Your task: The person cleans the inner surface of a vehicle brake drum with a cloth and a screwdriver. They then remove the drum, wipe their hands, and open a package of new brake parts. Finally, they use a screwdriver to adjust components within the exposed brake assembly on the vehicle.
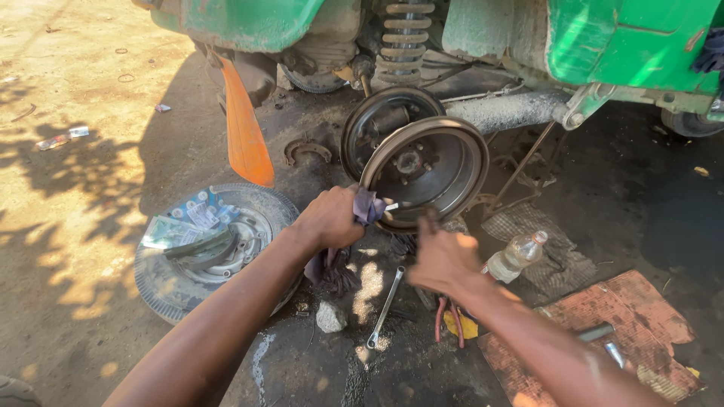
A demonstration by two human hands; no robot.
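A round metal brake drum stands on edge in front of the backing plate of a green vehicle. My left hand grips a dark purple rag against the drum's lower left rim; the rag's tail hangs below my wrist. My right hand holds the drum's bottom rim, fingers curled over its edge.
A removed wheel lies flat at the left with packets and brake shoes on it. A wrench, a stone, pliers, a plastic bottle, a reddish mat with tools and an orange mud flap surround me.
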